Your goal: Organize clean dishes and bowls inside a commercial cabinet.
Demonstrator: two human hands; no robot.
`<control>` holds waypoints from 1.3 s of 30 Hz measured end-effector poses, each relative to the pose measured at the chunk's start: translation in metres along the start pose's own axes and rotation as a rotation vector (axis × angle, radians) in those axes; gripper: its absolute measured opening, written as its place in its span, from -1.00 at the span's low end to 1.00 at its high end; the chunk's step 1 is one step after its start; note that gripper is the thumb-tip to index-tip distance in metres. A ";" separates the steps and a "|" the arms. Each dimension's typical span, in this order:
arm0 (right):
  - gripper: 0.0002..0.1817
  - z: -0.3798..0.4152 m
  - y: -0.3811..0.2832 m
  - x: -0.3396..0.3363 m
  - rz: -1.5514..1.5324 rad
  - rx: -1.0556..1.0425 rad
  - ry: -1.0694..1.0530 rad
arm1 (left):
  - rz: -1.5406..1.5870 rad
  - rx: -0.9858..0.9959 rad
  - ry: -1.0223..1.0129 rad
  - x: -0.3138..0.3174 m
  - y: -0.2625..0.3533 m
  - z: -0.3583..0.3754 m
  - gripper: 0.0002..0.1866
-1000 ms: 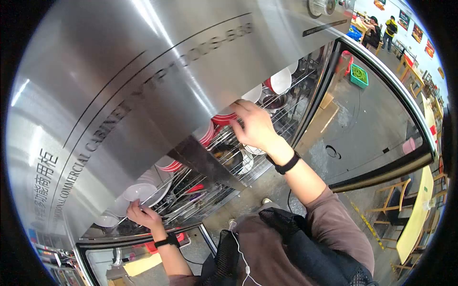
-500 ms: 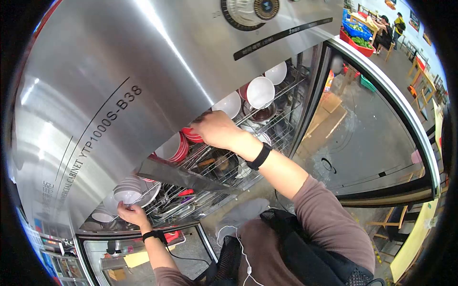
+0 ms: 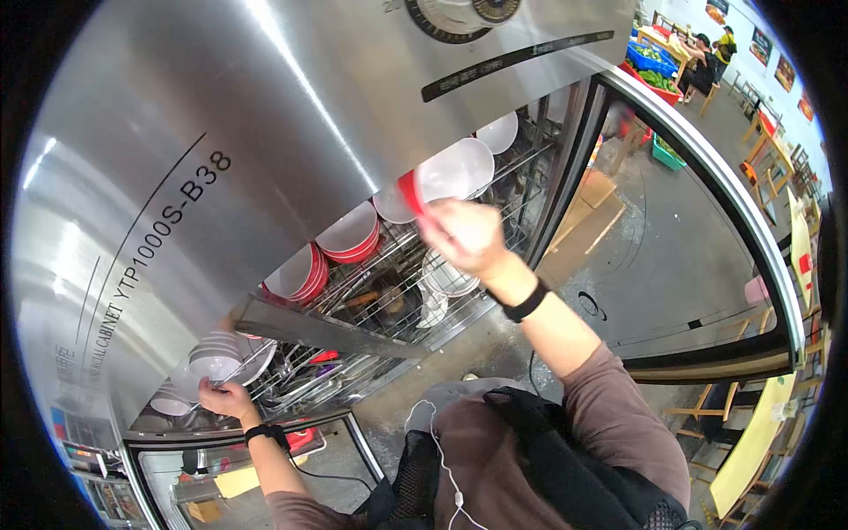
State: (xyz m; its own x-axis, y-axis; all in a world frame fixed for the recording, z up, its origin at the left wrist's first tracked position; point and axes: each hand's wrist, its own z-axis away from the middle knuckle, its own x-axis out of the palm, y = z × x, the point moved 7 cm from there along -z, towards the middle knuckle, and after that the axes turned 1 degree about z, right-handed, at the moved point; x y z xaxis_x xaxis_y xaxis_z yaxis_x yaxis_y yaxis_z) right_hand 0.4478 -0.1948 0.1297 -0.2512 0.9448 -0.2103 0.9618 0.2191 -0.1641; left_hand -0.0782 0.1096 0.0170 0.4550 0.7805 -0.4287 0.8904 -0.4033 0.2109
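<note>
Inside a steel cabinet [image 3: 221, 79], bowls stand on wire racks. My right hand [image 3: 464, 234] is in front of the upper rack, its fingers closed on a red bowl [image 3: 410, 193], which is blurred by motion. Just behind it is a white bowl [image 3: 459, 168], and another white bowl [image 3: 498, 132] lies farther right. Red-and-white bowls [image 3: 349, 234] are left of my right hand, beside a second red-and-white stack [image 3: 300, 274]. My left hand [image 3: 227, 399] has its fingers bent at the lower edge of a stack of white bowls [image 3: 215, 355]; its exact grip is unclear.
An open glass door [image 3: 698, 256] swings out on the right; another glass door [image 3: 265, 468] is at the lower left. Cardboard [image 3: 590, 212] lies on the floor. Crates of vegetables [image 3: 655, 79] and two people [image 3: 704, 64] are at the upper right.
My right hand has moved right and outward from the rack, with a red bowl now in it. My left hand remains by the white stack. The view has shifted slightly.
</note>
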 end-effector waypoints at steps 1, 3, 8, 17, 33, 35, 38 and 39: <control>-0.91 0.001 0.009 -0.012 0.098 0.053 -0.008 | 0.005 0.053 0.039 0.001 -0.001 0.001 -0.62; -0.92 0.004 0.037 -0.032 0.249 0.109 -0.004 | 0.011 0.153 0.112 0.004 -0.008 0.004 -0.61; -0.83 0.009 0.127 -0.059 0.464 0.421 0.017 | 0.002 0.217 0.112 0.001 -0.002 0.002 -0.59; -0.73 -0.003 0.197 -0.032 0.382 0.565 -0.234 | 0.005 0.182 0.105 -0.003 0.007 -0.002 -0.60; -0.62 0.019 0.274 0.002 0.122 0.607 -0.838 | 0.007 0.132 0.073 -0.001 0.003 -0.001 -0.59; -0.64 0.023 0.292 0.009 0.169 0.536 -0.907 | 0.000 0.135 0.076 0.000 0.002 -0.001 -0.60; -0.66 0.030 0.316 0.011 0.161 0.466 -0.927 | 0.000 0.124 0.059 -0.002 0.006 -0.003 -0.62; -0.67 0.026 0.309 0.009 0.180 0.419 -0.868 | 0.001 0.118 0.051 -0.003 0.007 -0.004 -0.62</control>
State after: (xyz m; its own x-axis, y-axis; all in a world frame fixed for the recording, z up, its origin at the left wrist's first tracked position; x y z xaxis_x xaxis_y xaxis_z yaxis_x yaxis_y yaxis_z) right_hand 0.7395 -0.1252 0.0525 -0.2588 0.4119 -0.8737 0.9190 -0.1735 -0.3540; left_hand -0.0732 0.1062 0.0230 0.4581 0.8023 -0.3827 0.8843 -0.4549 0.1050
